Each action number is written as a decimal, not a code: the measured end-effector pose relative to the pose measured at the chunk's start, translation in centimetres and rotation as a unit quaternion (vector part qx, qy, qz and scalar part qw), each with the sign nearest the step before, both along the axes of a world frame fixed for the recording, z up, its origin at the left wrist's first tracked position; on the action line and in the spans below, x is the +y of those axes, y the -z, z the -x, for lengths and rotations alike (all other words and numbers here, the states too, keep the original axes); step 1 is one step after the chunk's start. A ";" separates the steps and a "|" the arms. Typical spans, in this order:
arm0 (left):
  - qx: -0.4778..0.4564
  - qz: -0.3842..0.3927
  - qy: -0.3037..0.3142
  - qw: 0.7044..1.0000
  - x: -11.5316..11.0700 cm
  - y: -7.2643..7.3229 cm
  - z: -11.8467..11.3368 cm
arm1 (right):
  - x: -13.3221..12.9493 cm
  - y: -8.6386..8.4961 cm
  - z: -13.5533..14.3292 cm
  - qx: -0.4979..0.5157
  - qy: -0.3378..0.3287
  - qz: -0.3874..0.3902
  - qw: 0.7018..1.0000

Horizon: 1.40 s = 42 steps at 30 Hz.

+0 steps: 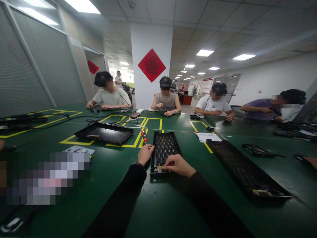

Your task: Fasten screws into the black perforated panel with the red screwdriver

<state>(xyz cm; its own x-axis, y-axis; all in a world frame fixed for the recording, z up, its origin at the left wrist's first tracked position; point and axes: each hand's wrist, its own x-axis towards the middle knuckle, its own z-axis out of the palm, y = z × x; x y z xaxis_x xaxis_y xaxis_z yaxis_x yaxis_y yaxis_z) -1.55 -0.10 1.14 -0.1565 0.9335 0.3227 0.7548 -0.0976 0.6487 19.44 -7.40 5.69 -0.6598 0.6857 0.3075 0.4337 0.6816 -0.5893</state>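
In front of me lies a long black casing (pixel 166 142) with rows of small light metallic pieces inside. My left hand (pixel 145 154) grips its left rim. Over the casing's near end, my right hand (pixel 180 165) has thumb and fingers pinched together on a small yellowish strip (pixel 160 168); its exact kind is too small to tell. Just beyond my left hand is a screwdriver (pixel 144 136) with a red handle, its shaft pointing toward that hand. Whether the hand touches it I cannot tell.
A shallow black tray (pixel 106 132) lies to the left on the green table (pixel 158 211). On the right are another long black casing (pixel 247 168), a white paper (pixel 209 137) and a dark device (pixel 259 150). Cables (pixel 61 122) cross the left side. Several people sit opposite.
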 end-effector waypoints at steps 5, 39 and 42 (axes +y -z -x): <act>-0.008 0.010 0.008 1.000 -0.2 -0.2 0.1 | 0.0 0.2 0.1 -0.027 -0.001 -0.007 1.000; -0.066 -0.004 0.037 0.997 0.1 0.4 0.4 | -0.3 0.1 -0.1 -0.047 0.027 -0.025 0.998; -0.068 -0.004 0.043 0.997 0.1 0.4 0.4 | -0.3 0.2 -0.1 -0.048 0.031 -0.026 0.998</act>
<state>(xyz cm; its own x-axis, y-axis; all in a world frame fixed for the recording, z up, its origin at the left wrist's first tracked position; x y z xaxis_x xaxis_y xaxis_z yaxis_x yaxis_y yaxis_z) -1.91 -0.03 0.76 -0.1188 0.9426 0.3120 0.6489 -0.1642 0.7430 19.55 -7.71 5.45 -0.6450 0.7103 0.2818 0.5278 0.6808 -0.5079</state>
